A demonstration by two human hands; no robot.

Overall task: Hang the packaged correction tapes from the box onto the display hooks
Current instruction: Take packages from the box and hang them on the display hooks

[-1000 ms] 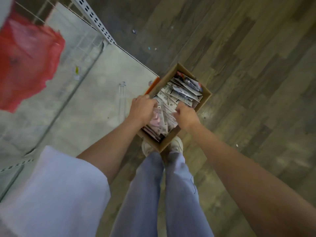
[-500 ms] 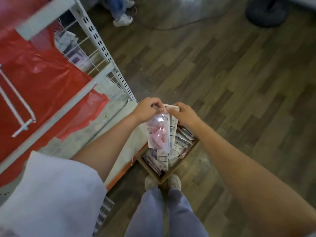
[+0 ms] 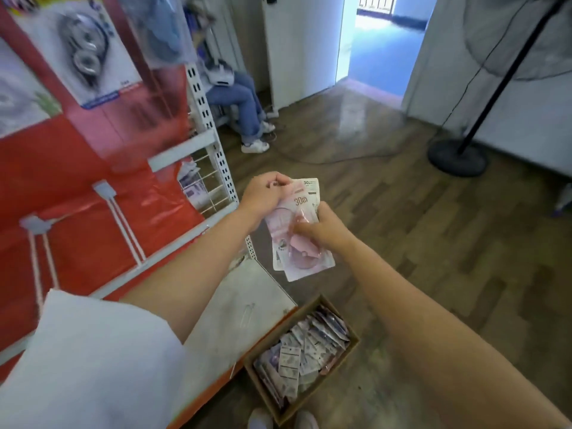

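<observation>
Correction tape packets [image 3: 301, 233] are overlapping, count unclear, hanging above the box [image 3: 305, 360]; left hand [image 3: 266, 193] is pinching their tops, right hand [image 3: 322, 230] is gripping and hiding their middles.

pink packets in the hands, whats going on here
A person is restocking a shop display. Both hands hold a small bunch of pink packaged correction tapes in front of the chest: the left hand pinches the top edge, the right hand grips the middle. The open brown cardboard box on the wooden floor by their feet holds many more packets. The white display hooks on the red panel to the left are bare; nothing is hung there yet.
</observation>
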